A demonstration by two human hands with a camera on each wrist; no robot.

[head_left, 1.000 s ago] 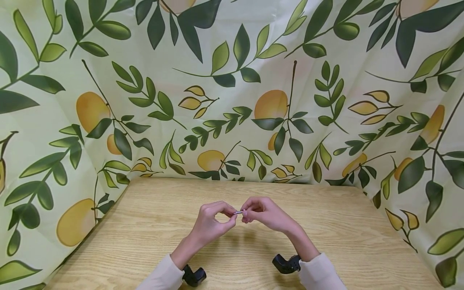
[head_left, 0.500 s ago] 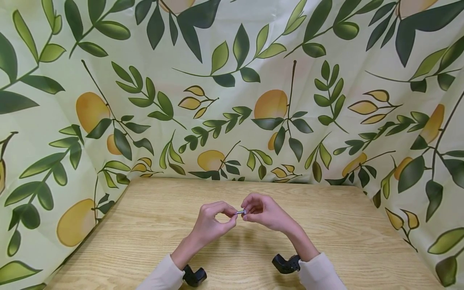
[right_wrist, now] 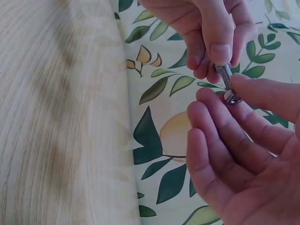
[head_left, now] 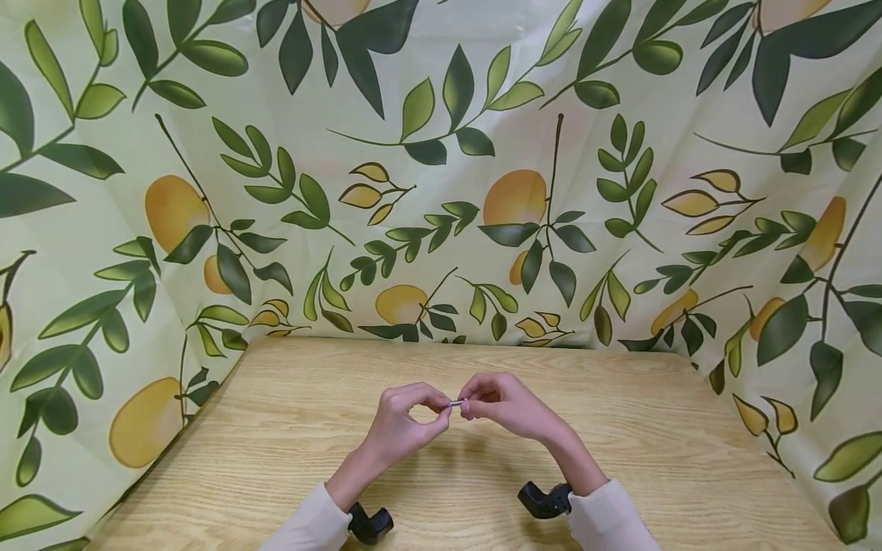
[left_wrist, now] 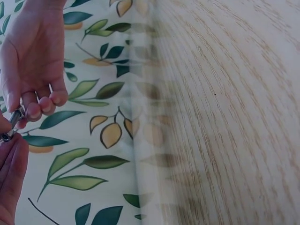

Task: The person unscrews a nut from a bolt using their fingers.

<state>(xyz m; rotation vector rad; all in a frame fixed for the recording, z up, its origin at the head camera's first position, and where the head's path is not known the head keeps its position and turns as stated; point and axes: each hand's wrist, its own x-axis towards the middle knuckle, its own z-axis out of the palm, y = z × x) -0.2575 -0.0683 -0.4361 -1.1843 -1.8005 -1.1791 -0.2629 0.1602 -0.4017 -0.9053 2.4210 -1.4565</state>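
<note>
A small silver threaded bolt spans the gap between the two hands, above the table. At one end my left hand pinches it between thumb and fingers; that end is mostly covered. On the other end sits a shiny hex nut. My right hand holds the nut between thumb and index finger, its other fingers loosely bent in the right wrist view. The left wrist view shows the bolt only at its left edge, partly behind fingers.
Beneath the hands lies a wood-grain table. A leaf-and-fruit patterned cloth rises behind it and along both sides. Black wrist mounts hang below the sleeves near the tabletop.
Half a second ago the right fingers were raised and spread, baring the nut; they have come down and closed on it again. The left hand stays in place.
</note>
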